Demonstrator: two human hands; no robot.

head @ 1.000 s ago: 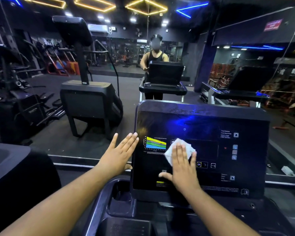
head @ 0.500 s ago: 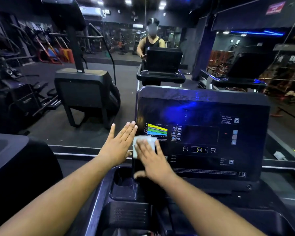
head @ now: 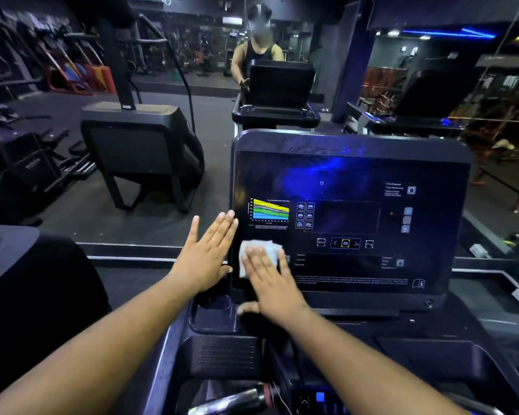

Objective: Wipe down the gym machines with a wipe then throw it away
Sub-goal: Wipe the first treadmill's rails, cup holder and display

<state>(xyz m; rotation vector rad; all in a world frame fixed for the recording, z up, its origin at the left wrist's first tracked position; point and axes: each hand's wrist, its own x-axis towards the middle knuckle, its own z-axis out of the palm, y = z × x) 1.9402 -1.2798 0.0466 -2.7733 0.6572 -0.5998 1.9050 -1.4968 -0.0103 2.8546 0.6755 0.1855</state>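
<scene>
The white wipe (head: 261, 249) sits crumpled against the lower-left corner of the treadmill console (head: 342, 169), just below the coloured chart, half covered by the right hand (head: 271, 284) pressing it flat. The console stands upright, dark and glossy, with its OK button lit.

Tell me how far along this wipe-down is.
Early. Done: streaks across the top of the console suggest one pass there. In hand: the right hand presses the wipe flat on its lower left, with the left hand open at its edge. Left: the tray below, the neighbouring machine, then binning the wipe; no bin is in view.
</scene>
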